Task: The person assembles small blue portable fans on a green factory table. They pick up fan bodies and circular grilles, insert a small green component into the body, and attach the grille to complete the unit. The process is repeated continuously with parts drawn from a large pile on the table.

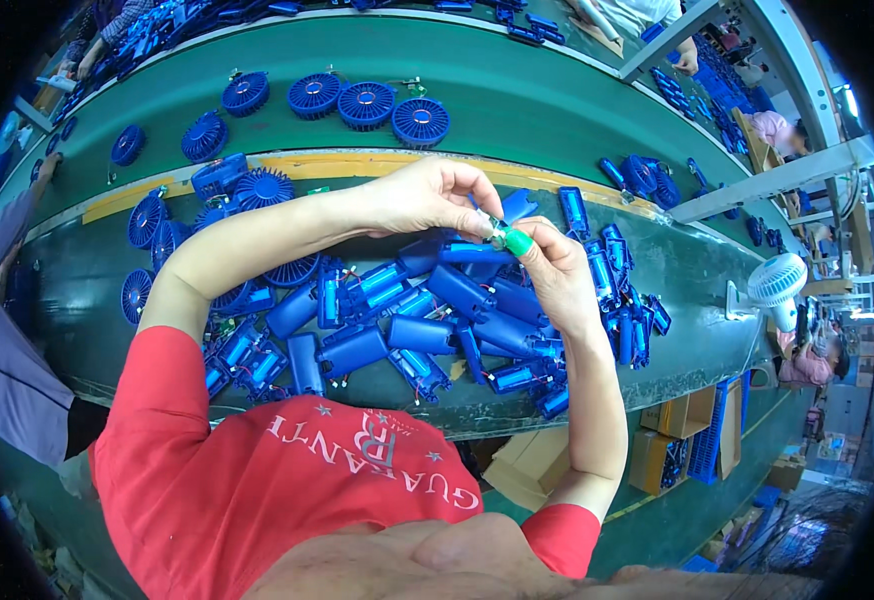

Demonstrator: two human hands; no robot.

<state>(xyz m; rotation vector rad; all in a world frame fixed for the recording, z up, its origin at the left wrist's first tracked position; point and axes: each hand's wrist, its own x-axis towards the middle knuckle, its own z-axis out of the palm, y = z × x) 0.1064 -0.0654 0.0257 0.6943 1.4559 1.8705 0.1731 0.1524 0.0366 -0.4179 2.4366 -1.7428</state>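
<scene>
My left hand [427, 200] and my right hand [563, 278] meet above a pile of blue parts, fingers pinched together at a small light-coloured piece [497, 232]. Its kind is too small to make out, and the fingers partly cover it. A green cover [519, 242] wraps the tip of one right-hand digit. Under my hands lie smooth blue curved handle shells [422, 333], some showing blue cylindrical cells and thin red wires. Round blue slatted fan heads [264, 188] are heaped beside my left forearm.
A green conveyor belt [517, 110] runs beyond the bench, carrying more round fan heads [420, 122]. A metal frame bar [777, 180] and a small white fan [777, 285] stand at the right. Cardboard boxes [527, 465] sit below the bench edge. A co-worker's sleeve [7, 320] shows at left.
</scene>
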